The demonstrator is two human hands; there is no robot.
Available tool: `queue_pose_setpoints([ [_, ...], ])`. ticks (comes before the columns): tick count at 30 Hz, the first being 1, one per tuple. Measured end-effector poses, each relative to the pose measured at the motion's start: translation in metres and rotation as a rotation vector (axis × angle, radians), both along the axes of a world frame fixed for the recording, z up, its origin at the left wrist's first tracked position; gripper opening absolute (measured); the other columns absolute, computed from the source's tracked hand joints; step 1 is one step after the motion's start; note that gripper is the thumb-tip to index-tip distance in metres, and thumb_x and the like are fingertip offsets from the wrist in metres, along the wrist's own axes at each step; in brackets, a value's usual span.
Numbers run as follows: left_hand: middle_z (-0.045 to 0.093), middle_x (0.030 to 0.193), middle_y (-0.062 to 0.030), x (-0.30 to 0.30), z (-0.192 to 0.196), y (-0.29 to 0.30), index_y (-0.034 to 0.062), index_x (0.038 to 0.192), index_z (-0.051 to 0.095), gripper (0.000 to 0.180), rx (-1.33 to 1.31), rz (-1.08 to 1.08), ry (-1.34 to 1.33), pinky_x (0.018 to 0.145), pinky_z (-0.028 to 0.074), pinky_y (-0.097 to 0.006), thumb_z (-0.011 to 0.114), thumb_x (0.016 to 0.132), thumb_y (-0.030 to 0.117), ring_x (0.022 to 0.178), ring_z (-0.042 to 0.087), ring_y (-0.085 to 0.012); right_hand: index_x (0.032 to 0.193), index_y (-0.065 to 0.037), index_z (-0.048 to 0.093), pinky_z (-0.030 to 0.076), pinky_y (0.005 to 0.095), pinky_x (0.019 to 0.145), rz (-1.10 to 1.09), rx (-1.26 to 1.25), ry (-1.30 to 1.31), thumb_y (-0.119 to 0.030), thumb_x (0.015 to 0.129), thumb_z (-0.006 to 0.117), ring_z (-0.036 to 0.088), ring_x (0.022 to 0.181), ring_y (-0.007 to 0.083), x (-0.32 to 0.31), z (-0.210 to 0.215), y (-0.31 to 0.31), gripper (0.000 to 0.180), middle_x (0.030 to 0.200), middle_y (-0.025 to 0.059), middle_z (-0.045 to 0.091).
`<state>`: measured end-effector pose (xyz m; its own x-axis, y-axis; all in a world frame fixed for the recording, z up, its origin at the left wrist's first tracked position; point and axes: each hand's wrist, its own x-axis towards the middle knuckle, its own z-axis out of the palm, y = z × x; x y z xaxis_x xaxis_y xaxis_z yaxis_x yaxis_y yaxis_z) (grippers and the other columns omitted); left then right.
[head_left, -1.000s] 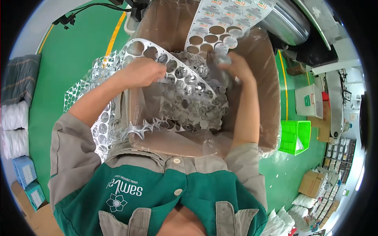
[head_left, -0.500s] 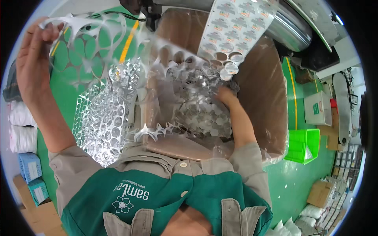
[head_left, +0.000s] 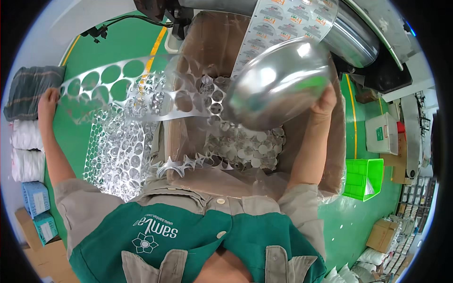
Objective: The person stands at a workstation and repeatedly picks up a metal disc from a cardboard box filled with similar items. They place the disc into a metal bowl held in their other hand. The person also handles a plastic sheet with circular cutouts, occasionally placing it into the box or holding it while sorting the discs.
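Note:
My left hand (head_left: 48, 100), far out to the left, is closed on one end of a silvery foil strip (head_left: 172, 113) punched with round holes. The strip stretches toward the box, blurred by motion. In my right hand (head_left: 324, 100) a shiny steel bowl (head_left: 283, 80) is gripped by its rim. It is tilted, its rounded side facing me, over the plastic-lined cardboard box (head_left: 325, 155). Loose round foil discs (head_left: 257, 148) lie inside the box, below the bowl. Part of a printed foil web (head_left: 278, 21) is hidden behind the bowl.
A heap of punched foil scrap (head_left: 118, 160) stands left of the box. A metal roller (head_left: 354, 42) and machine parts are at the top right. A bright green crate (head_left: 361, 179) sits to the right on the green floor, with folded cloth (head_left: 33, 92) at far left.
My right hand has risen out of the box and now holds the steel bowl. The left hand has lowered, drawing the foil strip out lower and more stretched.

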<state>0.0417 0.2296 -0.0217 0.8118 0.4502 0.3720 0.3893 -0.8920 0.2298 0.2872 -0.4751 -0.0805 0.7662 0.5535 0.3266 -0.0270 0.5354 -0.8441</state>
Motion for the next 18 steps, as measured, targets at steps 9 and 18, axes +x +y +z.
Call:
queue_pose_setpoints([
  [9, 0.061, 0.078, -0.0204, -0.048, -0.174, 0.106, 0.004, 0.093, 0.062, 0.027, 0.238, 0.203, 0.203, 0.071, 0.046, -0.04, 0.048, 0.084, 0.025, 0.078, 0.061, -0.0328, 0.105, -0.006, 0.062, 0.043, 0.0392, 0.086, -0.234, -2.085, -0.541, -0.044, 0.075, 0.06, 0.055, 0.103, 0.0312, 0.006, -0.301, -0.117, 0.049, 0.11, 0.0167, 0.059],
  [18, 0.048, 0.127, -0.0084, 0.1, -0.022, -0.336, 0.0152, 0.126, 0.047, 0.059, 0.096, -0.946, 0.114, 0.106, 0.019, -0.048, 0.066, 0.073, 0.03, 0.127, 0.031, -0.0316, 0.08, -0.002, 0.067, 0.049, 0.0393, 0.072, 0.106, -1.741, -0.439, -0.04, 0.064, 0.065, 0.062, 0.083, 0.0316, 0.011, -0.231, -0.027, 0.041, 0.09, 0.0173, 0.065],
])
